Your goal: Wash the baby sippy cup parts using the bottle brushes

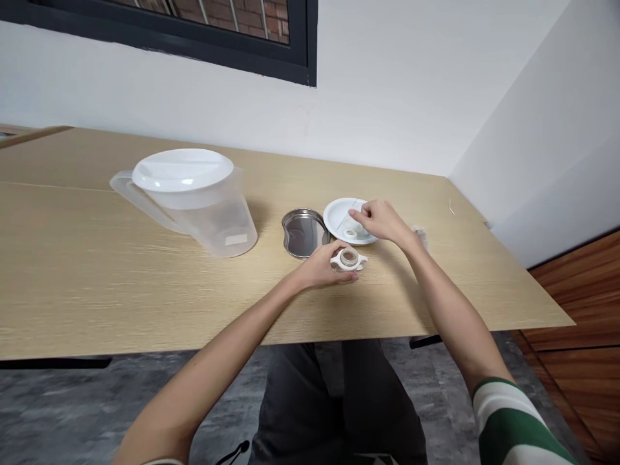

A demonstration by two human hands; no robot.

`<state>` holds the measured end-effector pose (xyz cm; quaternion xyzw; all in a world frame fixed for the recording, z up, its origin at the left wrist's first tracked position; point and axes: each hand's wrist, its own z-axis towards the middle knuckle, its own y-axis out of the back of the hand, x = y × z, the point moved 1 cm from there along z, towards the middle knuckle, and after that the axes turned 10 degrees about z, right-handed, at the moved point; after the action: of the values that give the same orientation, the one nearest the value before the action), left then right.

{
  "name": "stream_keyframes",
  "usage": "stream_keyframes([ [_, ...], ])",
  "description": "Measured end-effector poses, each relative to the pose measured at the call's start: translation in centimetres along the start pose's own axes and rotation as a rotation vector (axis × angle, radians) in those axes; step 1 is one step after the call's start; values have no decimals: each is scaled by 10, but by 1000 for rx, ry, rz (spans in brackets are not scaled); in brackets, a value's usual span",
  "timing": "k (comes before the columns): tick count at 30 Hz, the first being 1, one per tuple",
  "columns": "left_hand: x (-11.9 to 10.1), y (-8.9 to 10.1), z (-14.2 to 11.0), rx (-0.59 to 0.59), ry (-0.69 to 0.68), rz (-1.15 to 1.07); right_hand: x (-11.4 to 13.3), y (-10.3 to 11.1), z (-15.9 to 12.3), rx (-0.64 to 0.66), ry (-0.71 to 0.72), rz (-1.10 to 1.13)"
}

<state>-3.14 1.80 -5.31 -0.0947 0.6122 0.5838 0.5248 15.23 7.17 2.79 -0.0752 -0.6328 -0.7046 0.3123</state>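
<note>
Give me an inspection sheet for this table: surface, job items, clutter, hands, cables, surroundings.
Surface: table, pale wood grain.
Job items: white-rimmed pot, held; plate bearing clear items, details unclear; steel tray beside plate; jug upright, lid on.
Clutter: clear scrap by right forearm; thin pale strip near right end.
Hands: left hand grips pot; right hand over plate, grip unclear.
Cables: nothing seen on table; dark cord-like thing below, unclear.
Surroundings: white wall, dark-framed window, wood-look panels at right.
</note>
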Motion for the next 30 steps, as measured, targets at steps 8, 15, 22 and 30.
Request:
stream_keyframes([
  [8,8,-2,2,2,12,-37,20,-6,-55,365,200,105],
  [15,9,-2,2,-11,26,-37,23,-9,-62,325,236,75],
  [22,8,-2,2,-3,14,-78,20,-11,-60,335,255,118],
  [30,7,-1,2,1,-2,-107,14,-18,-65,344,226,207],
])
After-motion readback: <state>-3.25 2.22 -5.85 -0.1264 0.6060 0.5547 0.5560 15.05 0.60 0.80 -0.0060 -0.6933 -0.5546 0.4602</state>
